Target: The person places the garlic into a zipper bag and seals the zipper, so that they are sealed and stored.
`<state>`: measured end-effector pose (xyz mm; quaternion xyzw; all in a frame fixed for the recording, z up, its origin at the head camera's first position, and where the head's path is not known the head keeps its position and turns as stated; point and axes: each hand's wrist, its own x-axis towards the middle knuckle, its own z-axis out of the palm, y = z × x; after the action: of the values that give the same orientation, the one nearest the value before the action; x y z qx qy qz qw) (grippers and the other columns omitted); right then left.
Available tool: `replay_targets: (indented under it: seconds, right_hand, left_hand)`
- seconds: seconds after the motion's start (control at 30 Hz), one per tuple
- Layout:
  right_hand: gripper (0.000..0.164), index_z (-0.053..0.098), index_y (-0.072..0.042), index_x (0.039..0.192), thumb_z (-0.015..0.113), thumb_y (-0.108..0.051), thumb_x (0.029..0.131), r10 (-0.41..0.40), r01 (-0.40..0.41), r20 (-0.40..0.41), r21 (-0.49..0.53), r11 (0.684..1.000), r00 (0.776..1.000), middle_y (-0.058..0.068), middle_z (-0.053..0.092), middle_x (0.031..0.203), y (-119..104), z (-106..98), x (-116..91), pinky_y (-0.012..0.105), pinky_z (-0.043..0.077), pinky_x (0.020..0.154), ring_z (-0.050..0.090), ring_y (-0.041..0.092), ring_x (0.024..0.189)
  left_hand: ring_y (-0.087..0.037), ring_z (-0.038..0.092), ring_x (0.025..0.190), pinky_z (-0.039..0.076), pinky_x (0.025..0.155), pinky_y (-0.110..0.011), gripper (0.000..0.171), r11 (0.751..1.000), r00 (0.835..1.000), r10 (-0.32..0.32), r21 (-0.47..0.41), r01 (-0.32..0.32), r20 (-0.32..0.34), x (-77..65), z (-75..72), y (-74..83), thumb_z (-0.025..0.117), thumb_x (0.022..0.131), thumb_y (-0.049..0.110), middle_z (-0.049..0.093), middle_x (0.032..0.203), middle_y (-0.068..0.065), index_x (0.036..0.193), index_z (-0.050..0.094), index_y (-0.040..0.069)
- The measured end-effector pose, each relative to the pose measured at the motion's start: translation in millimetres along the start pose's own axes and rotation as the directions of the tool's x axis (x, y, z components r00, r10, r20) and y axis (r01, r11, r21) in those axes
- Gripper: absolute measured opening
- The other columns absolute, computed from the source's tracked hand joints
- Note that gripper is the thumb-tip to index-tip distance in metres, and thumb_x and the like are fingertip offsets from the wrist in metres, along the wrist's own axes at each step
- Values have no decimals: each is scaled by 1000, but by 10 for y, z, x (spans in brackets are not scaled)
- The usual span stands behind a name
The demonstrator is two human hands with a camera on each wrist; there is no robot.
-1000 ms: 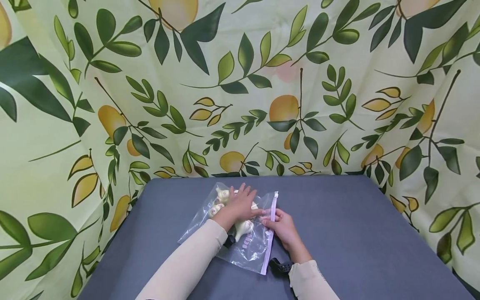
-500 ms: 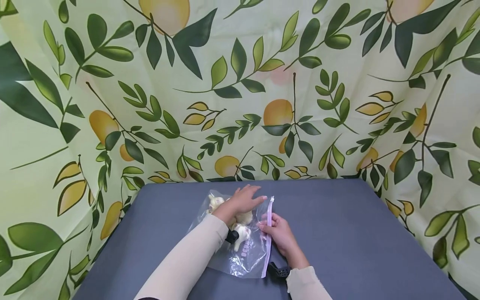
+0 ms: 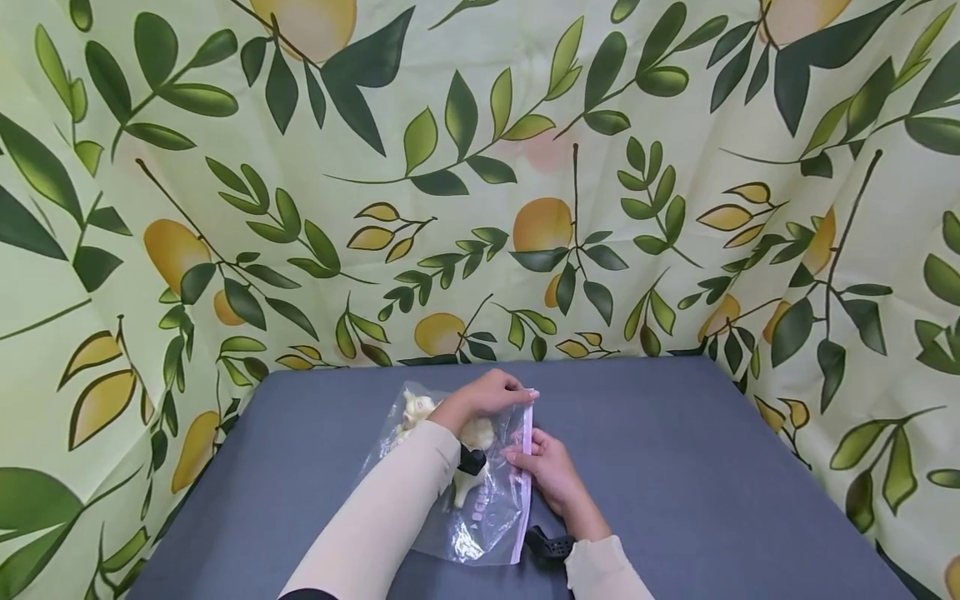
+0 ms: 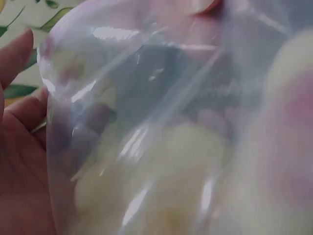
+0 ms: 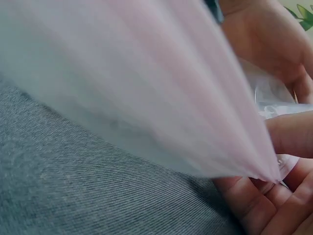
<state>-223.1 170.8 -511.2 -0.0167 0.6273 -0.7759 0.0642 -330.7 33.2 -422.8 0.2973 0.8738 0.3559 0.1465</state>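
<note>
A clear zip bag (image 3: pixel 450 542) with a pink zip strip (image 3: pixel 522 508) lies on the table, its strip on the right side. Inside it are several garlic bulbs (image 3: pixel 477 433), partly covered by the left arm. My left hand (image 3: pixel 487 393) reaches across the bag and pinches the far end of the strip, where a small pale slider was visible. The right hand (image 3: pixel 557 473) grips the strip near its middle, thumb on top. Close up in the right wrist view, the pink strip (image 5: pixel 205 98) runs down into the right fingers (image 5: pixel 293 205). Garlic shows blurred through plastic in the left wrist view.
A grey-covered table (image 3: pixel 660 467) extends around the bag. Patterned cloth (image 3: pixel 442 250) with leaves and fruit hangs behind and at both sides. Black wrist cameras sit on both wrists, the right one (image 3: pixel 547 543) beside the strip's near end.
My left hand has lifted from the garlic bulbs and moved right to the strip's far end, its fingers now closing there. The right hand keeps its grip. The head view has shifted slightly.
</note>
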Motion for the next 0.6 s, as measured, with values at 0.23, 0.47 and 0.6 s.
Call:
replay_targets:
  seconds: [0.23, 0.47, 0.6]
  right_hand:
    - [31, 54, 6, 114, 68, -1, 87, 109, -100, 120, -78, 992, 987, 1, 72, 83, -88, -91, -52, 27, 57, 60, 67, 10, 67]
    - [17, 66, -1, 92, 76, -10, 81, 260, -141, 353, -329, 934, 899, -2, 69, 70, -193, -236, -169, 23, 51, 46, 63, 8, 57]
    - [16, 69, 1, 89, 76, -11, 81, 279, -114, 383, -401, 909, 881, -2, 67, 68, -232, -298, -185, 20, 49, 45, 59, 5, 54]
  left_hand:
    - [-8, 52, 69, 45, 63, -22, 15, 997, 993, 14, -75, -23, -121, 7, -93, -79, 71, 89, 22, 63, 76, 3, 84, 69, 8]
    - [-10, 53, 71, 46, 62, -23, 11, 988, 933, -103, -143, 56, -345, 37, -240, -132, 76, 86, 20, 64, 80, 2, 83, 71, 11]
    - [-11, 53, 70, 46, 61, -24, 13, 990, 938, -90, -137, 46, -335, 52, -288, -153, 75, 87, 23, 65, 82, 1, 84, 71, 11]
